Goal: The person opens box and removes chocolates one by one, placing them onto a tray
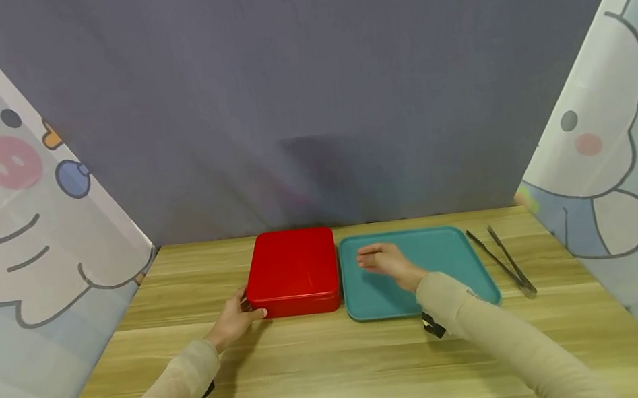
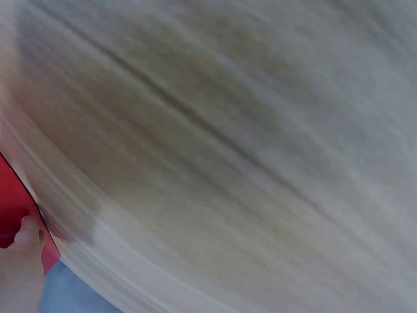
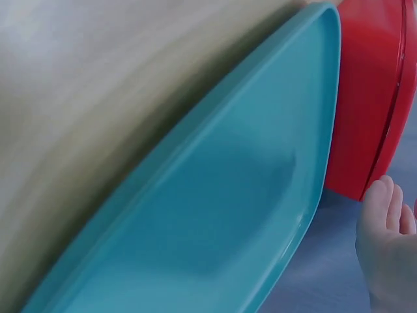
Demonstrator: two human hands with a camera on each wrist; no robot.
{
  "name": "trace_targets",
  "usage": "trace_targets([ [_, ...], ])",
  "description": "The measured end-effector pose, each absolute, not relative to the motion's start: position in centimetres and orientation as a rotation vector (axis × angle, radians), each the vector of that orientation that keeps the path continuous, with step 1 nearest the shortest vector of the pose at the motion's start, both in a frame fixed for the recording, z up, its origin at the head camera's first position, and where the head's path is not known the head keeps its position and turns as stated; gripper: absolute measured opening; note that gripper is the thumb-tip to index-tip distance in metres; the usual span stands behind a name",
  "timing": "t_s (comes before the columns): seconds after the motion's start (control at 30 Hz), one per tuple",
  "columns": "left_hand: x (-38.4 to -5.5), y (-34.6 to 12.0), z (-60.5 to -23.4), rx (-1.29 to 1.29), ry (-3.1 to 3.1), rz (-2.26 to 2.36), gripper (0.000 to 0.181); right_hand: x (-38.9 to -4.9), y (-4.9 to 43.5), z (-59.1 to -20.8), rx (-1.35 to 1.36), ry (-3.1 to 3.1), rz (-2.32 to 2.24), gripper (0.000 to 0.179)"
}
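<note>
A red lidded box (image 1: pixel 291 264) sits on the wooden table with its lid on. My left hand (image 1: pixel 234 318) holds its near left corner, thumb on the front wall and fingers along the left side. The left wrist view catches only that thumb (image 2: pixel 26 241) against the red wall. To the right of the box lies a flat teal tray (image 1: pixel 430 248) with a raised rim. Above the tray's left part hovers my right hand (image 1: pixel 385 261), fingers straight, together and pointing at the box. In the right wrist view these fingers (image 3: pixel 378 205) overlap the box's lower corner.
Dark metal tongs (image 1: pixel 506 264) lie spread apart on the table, right of the tray. A grey cloth (image 1: pixel 304 92) hangs behind the table (image 1: pixel 343 372). Cartoon-printed curtains (image 1: pixel 589 120) stand along both sides.
</note>
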State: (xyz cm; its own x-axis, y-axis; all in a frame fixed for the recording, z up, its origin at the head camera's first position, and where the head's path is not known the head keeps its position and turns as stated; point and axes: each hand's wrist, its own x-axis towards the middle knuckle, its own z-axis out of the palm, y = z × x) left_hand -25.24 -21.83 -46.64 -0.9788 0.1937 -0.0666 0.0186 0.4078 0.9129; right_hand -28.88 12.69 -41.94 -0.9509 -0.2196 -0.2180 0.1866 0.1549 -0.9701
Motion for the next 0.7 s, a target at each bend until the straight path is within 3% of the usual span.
trace_targets([
  [0.7,-25.4,-21.8,-46.8,0.205,2.486,1.639,0.073,-30.5,8.9,-43.8,0.095,1.869,-2.035,0.04],
])
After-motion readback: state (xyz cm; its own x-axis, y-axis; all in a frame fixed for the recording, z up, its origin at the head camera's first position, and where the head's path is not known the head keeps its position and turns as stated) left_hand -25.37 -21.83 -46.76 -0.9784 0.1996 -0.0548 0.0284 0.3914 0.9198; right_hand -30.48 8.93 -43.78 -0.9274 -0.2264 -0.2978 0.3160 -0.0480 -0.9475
